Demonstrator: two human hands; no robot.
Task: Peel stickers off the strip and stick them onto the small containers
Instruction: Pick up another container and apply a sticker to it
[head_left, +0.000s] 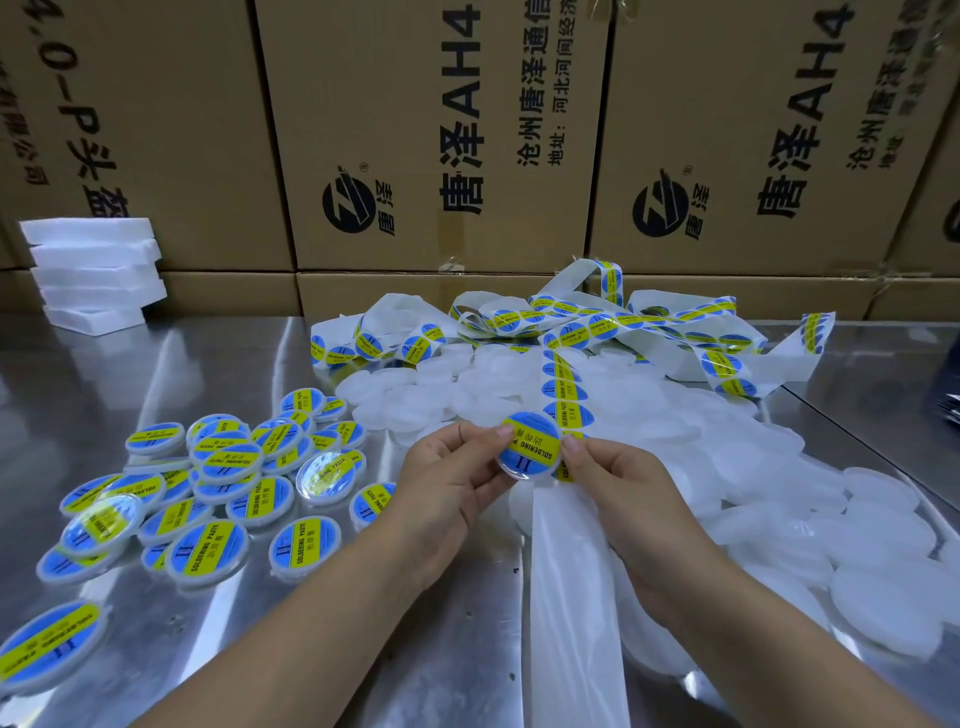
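From the head camera, both forearms reach in from the lower edge and meet mid-frame. The left hand (452, 483) grips the left rim of a small container (527, 447), fingers curled beneath and thumb on its blue-and-yellow sticker. The right hand (618, 488) pinches the opposite rim, thumb on top. The sticker strip (563, 387) runs just behind the container, and its bare backing (566, 597) trails down between the wrists. Labelled containers (218, 467) lie heaped on the tabletop (415, 649) to the left. Plain white containers (779, 493) are piled to the right, under the strip's tangled loops.
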